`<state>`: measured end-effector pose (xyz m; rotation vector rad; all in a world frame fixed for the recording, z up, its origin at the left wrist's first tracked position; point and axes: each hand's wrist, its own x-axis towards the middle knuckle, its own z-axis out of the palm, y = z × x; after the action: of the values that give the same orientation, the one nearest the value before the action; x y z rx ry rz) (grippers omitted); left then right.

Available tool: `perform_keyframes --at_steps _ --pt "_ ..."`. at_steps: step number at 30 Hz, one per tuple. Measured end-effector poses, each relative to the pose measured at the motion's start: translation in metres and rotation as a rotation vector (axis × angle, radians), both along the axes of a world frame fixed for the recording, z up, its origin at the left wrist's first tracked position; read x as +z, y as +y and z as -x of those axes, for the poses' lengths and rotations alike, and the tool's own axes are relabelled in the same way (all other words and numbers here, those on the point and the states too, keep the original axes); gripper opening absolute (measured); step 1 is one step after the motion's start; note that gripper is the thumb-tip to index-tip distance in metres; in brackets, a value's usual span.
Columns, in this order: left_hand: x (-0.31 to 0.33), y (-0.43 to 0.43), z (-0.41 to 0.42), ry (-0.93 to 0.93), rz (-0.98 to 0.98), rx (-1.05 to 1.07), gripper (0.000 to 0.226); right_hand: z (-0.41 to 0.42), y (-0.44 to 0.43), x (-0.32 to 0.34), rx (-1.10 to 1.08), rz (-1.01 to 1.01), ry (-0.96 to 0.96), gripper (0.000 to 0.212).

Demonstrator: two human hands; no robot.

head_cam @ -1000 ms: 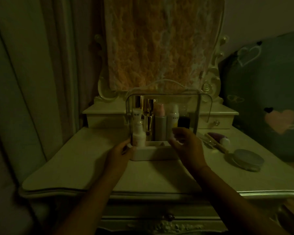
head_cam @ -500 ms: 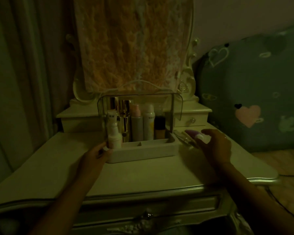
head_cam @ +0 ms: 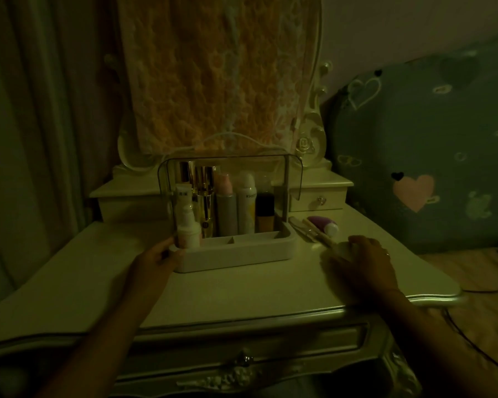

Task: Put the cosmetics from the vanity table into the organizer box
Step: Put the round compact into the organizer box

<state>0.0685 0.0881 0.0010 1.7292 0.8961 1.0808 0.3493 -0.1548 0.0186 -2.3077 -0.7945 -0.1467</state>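
1. The organizer box (head_cam: pixel 236 254) stands in the middle of the bench (head_cam: pixel 242 291), its clear lid (head_cam: pixel 295 179) tipped up behind.
2. Upright in its back compartments are a small white pump bottle (head_cam: pixel 188 225), gold bottles (head_cam: pixel 204 196), a grey bottle with a pink cap (head_cam: pixel 226 208), a white bottle (head_cam: pixel 246 205) and a dark-capped bottle (head_cam: pixel 265 211).
3. The left hand (head_cam: pixel 158 259) is at the box's left end, its grip bent round that corner.
4. A purple tube (head_cam: pixel 322 222) and slim sticks (head_cam: pixel 308 229) lie on the bench just right of the box.
5. The right hand (head_cam: pixel 362 262) lies palm down near them, fingertips over a pale round thing (head_cam: pixel 342 248). I cannot tell whether its grip has closed on it.
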Motion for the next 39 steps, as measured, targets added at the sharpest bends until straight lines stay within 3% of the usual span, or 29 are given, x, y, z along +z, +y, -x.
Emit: perform_keyframes --at_steps 11,16,20,25,30,34,39 --pt "0.002 -0.002 0.000 0.001 0.016 0.011 0.043 0.050 0.011 0.005 0.497 -0.141 0.101 0.075" --pt "0.002 -0.003 0.000 -0.007 0.030 0.001 0.042 0.040 0.010 0.006 0.421 -0.025 0.183 0.076" --pt "0.003 -0.004 0.001 -0.007 0.028 -0.008 0.041 0.037 0.012 0.007 0.379 0.119 0.137 0.074" --pt "0.002 -0.003 0.002 0.000 0.028 0.001 0.041 0.038 0.014 0.012 0.475 0.086 0.148 0.057" --pt "0.002 -0.004 0.002 0.014 0.019 0.003 0.043 0.039 0.016 0.016 0.480 0.079 0.209 0.077" --pt "0.004 -0.006 0.002 0.004 -0.002 0.005 0.041 0.038 0.016 0.019 0.492 0.165 0.218 0.055" --pt "0.005 -0.006 0.001 0.011 0.019 0.019 0.043 0.042 0.015 0.022 0.534 0.087 0.272 0.070"
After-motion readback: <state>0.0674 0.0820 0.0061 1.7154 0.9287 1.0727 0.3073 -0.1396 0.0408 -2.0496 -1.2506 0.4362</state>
